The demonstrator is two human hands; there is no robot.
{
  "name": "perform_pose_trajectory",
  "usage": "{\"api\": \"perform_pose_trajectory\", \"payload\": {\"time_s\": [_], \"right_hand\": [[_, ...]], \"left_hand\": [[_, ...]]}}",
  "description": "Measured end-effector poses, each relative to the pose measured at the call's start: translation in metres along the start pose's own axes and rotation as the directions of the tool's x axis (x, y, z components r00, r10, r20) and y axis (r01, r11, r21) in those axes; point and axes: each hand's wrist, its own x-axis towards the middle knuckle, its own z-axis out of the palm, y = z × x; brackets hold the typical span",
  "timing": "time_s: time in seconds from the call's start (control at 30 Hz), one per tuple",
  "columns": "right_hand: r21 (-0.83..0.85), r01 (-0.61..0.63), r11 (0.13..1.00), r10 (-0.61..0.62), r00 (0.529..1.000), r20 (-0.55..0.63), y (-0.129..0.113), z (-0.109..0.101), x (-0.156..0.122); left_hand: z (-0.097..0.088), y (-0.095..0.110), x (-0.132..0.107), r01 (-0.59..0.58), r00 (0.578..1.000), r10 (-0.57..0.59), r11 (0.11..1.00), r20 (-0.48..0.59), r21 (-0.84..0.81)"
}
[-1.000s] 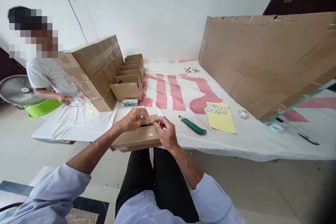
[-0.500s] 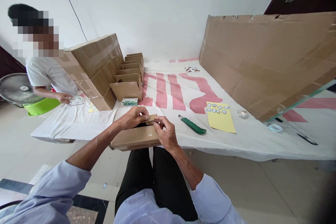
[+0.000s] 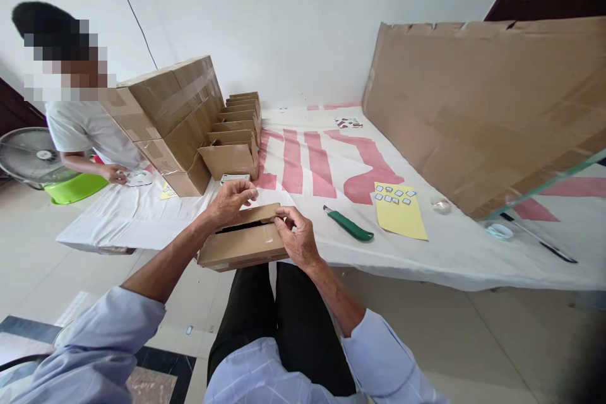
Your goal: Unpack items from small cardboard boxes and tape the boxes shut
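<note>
While your right hand (image 3: 299,238) pinches the flap (image 3: 259,214), your left hand (image 3: 231,202) has loosely curled fingers, parted and seemingly empty; the box (image 3: 243,250), at the tabletop's (image 3: 360,254) near edge, looks only part-closed (a dark slit (image 3: 241,227) shows).

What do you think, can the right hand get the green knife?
Probably yes: the green knife lies nearby with only white cloth between, though the right hand is touching the cardboard box.

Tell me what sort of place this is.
Probably a makeshift indoor packing workspace, judging by the cloth-covered table, the stacked boxes on it and the green cutter lying in front.
</note>
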Motion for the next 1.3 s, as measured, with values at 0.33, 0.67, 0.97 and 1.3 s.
{"api": "perform_pose_trajectory", "payload": {"time_s": [0.33,0.67,0.97,1.3], "right_hand": [[-0.027,-0.003,1.000,0.003,1.000,0.005,0.001,0.002,0.002],[-0.026,-0.068,0.997,0.068,0.998,0.003,0.001,0.005,0.004],[-0.041,-0.035,0.999,0.035,0.999,-0.001,0.002,0.005,0.007],[-0.035,-0.013,0.999,0.013,1.000,0.010,0.003,0.004,0.006]], "left_hand": [[-0.022,0.010,-0.001,0.007,1.000,-0.013,0.978,-0.027,-0.207],[-0.010,0.039,-0.056,-0.017,0.995,0.032,0.988,0.098,-0.154],[0.015,0.024,-0.083,-0.336,0.929,0.366,0.894,-0.050,0.295],[0.041,-0.011,-0.092,-0.659,0.713,0.631,0.456,0.304,0.598]]}}
